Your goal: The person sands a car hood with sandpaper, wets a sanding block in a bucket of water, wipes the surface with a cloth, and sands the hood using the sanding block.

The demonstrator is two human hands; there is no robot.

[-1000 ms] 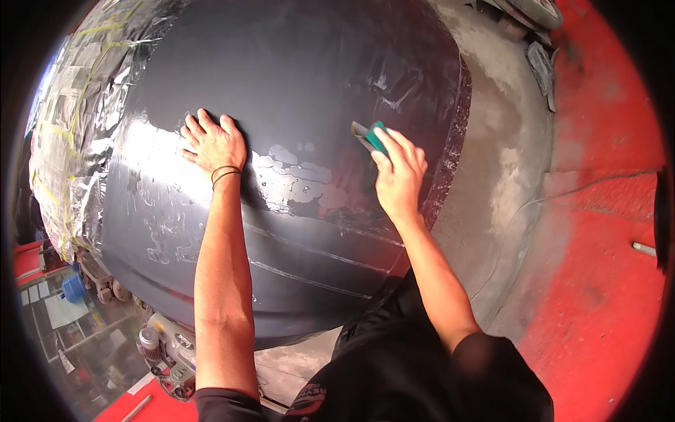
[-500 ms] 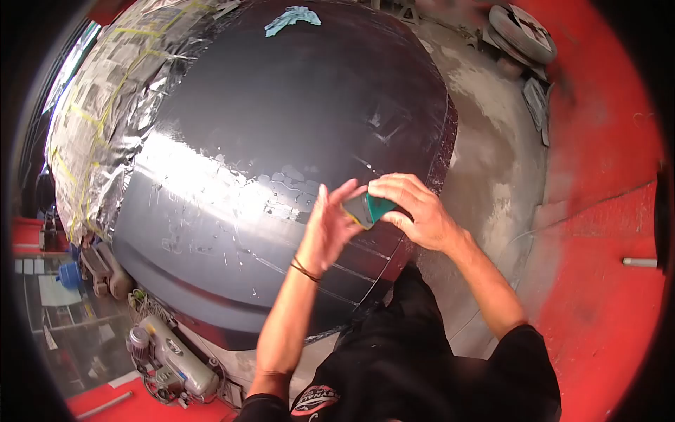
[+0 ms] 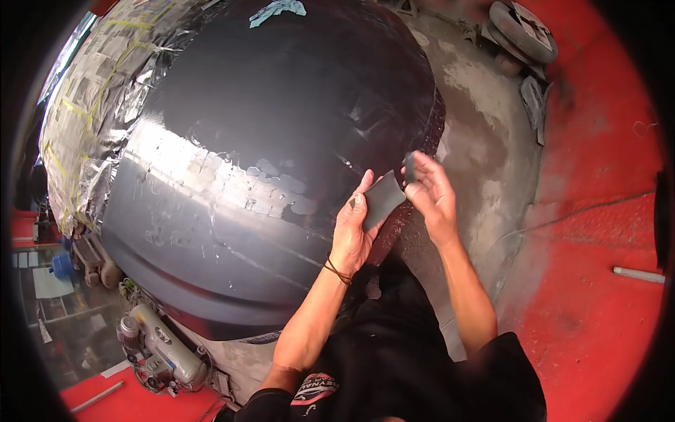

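My left hand [image 3: 355, 228] grips a dark grey sheet of sandpaper [image 3: 385, 202], thumb on top and fingers beneath it. Close to the sheet's upper right corner, my right hand [image 3: 432, 193] has its fingers bent around a small dark pad [image 3: 410, 169], seen nearly edge-on. Both hands are above the near right edge of a dark grey car hood [image 3: 295, 91]. Water drops and wet patches lie on the hood's bright, reflecting part. A crumpled light-blue cloth [image 3: 278, 11] rests toward its far end.
Newspaper and tape masking [image 3: 84, 119] covers the car on the left. An air compressor [image 3: 165, 348] stands on the floor at lower left. A wheel [image 3: 520, 35] lies at upper right, beside the red wall [image 3: 598, 211].
The green pad side no longer shows, and the grey sandpaper now lies spread in my left hand. Both hands have shifted right, with my right hand drawn slightly apart.
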